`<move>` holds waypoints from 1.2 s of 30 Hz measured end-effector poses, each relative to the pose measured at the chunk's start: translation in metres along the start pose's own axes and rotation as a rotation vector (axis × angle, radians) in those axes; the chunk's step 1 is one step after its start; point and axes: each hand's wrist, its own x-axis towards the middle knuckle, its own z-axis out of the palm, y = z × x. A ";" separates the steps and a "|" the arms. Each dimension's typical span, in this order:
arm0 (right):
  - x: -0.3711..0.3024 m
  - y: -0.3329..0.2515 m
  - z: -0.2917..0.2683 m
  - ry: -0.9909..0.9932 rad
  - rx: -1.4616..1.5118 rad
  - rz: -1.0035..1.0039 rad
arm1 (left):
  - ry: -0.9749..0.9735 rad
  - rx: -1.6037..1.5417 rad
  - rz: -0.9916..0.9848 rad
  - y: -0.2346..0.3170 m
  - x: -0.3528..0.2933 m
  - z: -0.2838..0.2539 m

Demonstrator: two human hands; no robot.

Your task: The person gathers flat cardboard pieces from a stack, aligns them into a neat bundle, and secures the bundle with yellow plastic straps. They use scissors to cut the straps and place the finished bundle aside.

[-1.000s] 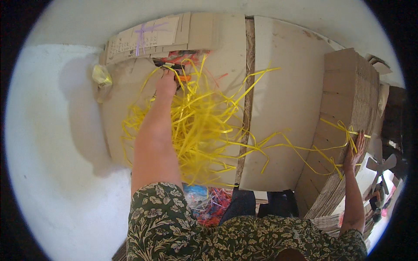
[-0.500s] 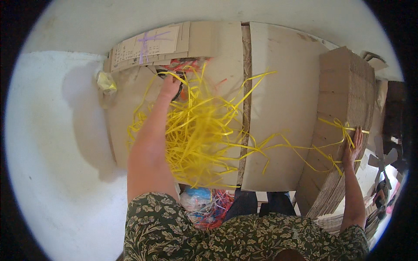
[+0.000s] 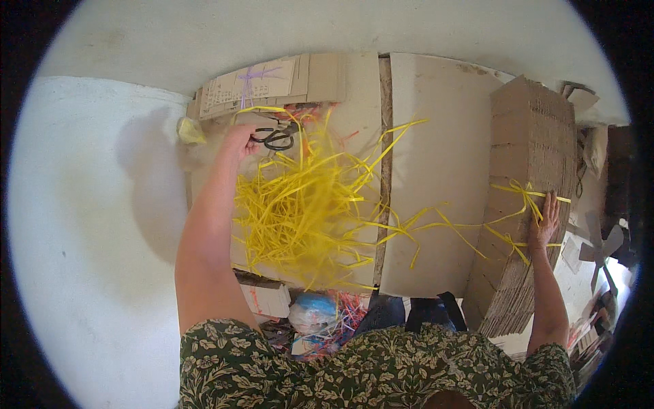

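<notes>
My left hand (image 3: 243, 142) is closed at the handle loops of a pair of black-handled scissors (image 3: 278, 140), at the far left of the work surface. Just on the near side of them lies a tangled heap of yellow plastic straps (image 3: 272, 211), blurred in part. My right hand (image 3: 547, 221) rests with its fingers stretched out along the top of a tall stack of flat cardboard (image 3: 514, 146). Two yellow straps with knotted loose ends (image 3: 524, 194) cross this stack, one by my fingertips and one near my wrist.
Cardboard sheets (image 3: 443, 123) cover the surface, with a dark gap (image 3: 386, 157) between two panels. A smaller cardboard bundle with purple string (image 3: 255, 85) lies at the back left. Below the front edge are plastic bags (image 3: 313, 313) and coloured strap scraps. A fan (image 3: 603, 244) stands at right.
My left hand has drawn leftward, bringing the scissors with it and turning them. My right hand stays flat on the cardboard stack. The whole view has shifted slightly.
</notes>
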 end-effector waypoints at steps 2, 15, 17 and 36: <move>0.000 -0.002 -0.004 0.001 -0.009 0.005 | 0.065 -0.023 0.007 0.007 -0.031 0.004; -0.059 -0.189 -0.135 -0.481 1.197 0.093 | 0.012 0.032 0.820 -0.075 -0.347 0.194; -0.101 -0.201 -0.147 -0.633 1.440 0.116 | -0.176 0.042 0.783 -0.067 -0.407 0.235; -0.118 -0.058 -0.192 -0.718 1.809 0.827 | -1.129 0.239 1.274 -0.071 -0.463 0.381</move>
